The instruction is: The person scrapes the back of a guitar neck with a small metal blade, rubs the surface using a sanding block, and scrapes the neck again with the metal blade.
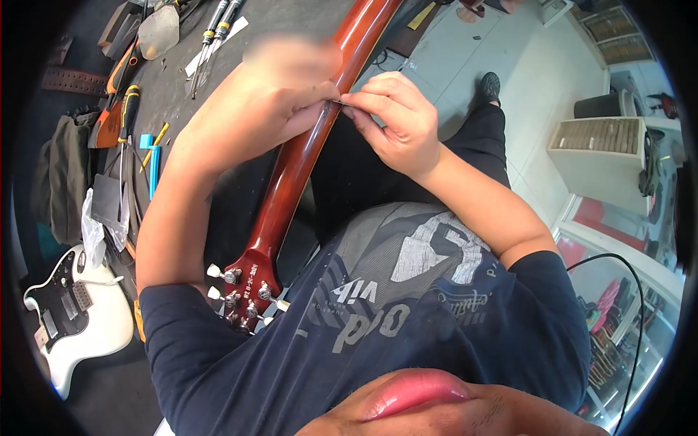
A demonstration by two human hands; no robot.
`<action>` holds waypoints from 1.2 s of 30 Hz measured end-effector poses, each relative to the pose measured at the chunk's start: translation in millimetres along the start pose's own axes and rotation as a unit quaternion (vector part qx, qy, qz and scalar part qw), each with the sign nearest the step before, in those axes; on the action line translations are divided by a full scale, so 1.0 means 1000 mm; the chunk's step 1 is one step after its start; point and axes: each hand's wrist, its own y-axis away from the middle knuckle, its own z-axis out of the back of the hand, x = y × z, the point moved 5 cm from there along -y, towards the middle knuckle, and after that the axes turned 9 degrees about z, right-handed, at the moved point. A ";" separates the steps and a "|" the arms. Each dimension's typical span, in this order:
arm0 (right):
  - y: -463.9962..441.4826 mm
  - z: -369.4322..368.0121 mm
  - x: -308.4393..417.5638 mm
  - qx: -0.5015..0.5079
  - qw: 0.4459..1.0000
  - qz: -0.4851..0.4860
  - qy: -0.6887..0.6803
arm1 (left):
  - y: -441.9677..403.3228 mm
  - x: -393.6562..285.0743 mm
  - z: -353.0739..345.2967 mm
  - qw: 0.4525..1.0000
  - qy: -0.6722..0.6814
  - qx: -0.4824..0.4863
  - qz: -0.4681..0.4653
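R hand (398, 120) pinched a thin strip (337, 102) at the guitar neck (297, 171), pinch of L hand (285, 91) was unclear, & light, even pressure prob. suited best.

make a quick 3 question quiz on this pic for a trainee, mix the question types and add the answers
1. Multiple choice: What are the left hand and the right hand working at?
a) a black shoe
b) a reddish-brown guitar neck
c) a wooden drawer

2. True or false: A white guitar body lies on the person's left.

3. Fill in the blank: The tuning pegs on the headstock have ____ buttons.

Key: 1. b; 2. True; 3. white
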 end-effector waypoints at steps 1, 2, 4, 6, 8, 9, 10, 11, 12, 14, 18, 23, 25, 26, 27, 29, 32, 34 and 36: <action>0.001 -0.001 0.000 -0.001 1.000 -0.002 0.000 | 0.000 0.000 0.000 1.000 -0.001 0.004 0.002; 0.002 -0.001 0.000 -0.001 1.000 -0.003 -0.001 | 0.000 0.001 -0.001 1.000 -0.003 0.007 0.005; 0.005 -0.003 0.004 0.004 1.000 -0.007 -0.006 | 0.002 0.001 -0.001 1.000 0.006 0.028 0.007; 0.005 -0.002 0.005 0.009 1.000 -0.007 -0.006 | 0.001 0.001 0.000 0.999 0.014 0.031 0.003; 0.003 -0.001 0.005 0.013 1.000 -0.003 -0.003 | 0.001 -0.001 0.001 1.000 0.024 0.018 -0.005; 0.003 0.000 0.003 0.009 1.000 -0.002 -0.003 | 0.000 -0.001 0.001 1.000 0.016 0.016 -0.003; 0.003 0.000 0.000 0.005 1.000 -0.003 -0.003 | -0.001 -0.002 0.001 1.000 0.009 0.014 0.000; 0.004 -0.001 -0.001 0.003 1.000 -0.004 -0.004 | 0.000 -0.002 0.000 1.000 0.002 0.012 0.005; 0.006 -0.002 0.001 0.002 1.000 -0.007 -0.006 | 0.001 -0.002 -0.001 1.000 0.003 0.021 0.006; 0.007 -0.003 0.005 0.001 1.000 -0.012 -0.007 | 0.001 -0.002 0.000 0.999 0.006 0.036 0.005; 0.006 -0.002 0.005 0.005 1.000 -0.010 -0.013 | 0.001 -0.001 0.000 1.000 0.013 0.026 -0.005; 0.009 -0.004 0.004 -0.002 1.000 -0.018 -0.009 | 0.000 -0.003 0.000 0.999 0.007 0.035 0.006; 0.009 -0.005 0.009 0.008 1.000 -0.020 -0.019 | 0.002 -0.003 0.001 0.999 0.018 0.040 0.002; 0.008 -0.004 0.009 0.011 0.999 -0.021 -0.023 | 0.002 -0.003 0.001 0.999 0.023 0.044 -0.001; 0.008 -0.003 0.008 0.005 1.000 -0.018 -0.018 | 0.001 -0.002 0.001 0.999 0.022 0.038 0.000; 0.008 -0.001 0.004 -0.007 1.000 -0.014 -0.011 | 0.002 -0.002 -0.001 0.999 0.021 0.028 0.005; 0.009 -0.004 0.004 -0.007 1.000 -0.019 -0.011 | 0.000 -0.005 0.001 1.000 -0.008 0.026 -0.002; 0.011 -0.006 0.009 0.002 1.000 -0.021 -0.019 | 0.002 -0.004 0.002 0.999 0.007 0.048 0.003; 0.010 -0.005 0.008 0.004 1.000 -0.020 -0.020 | 0.001 -0.003 0.002 0.999 0.019 0.049 0.003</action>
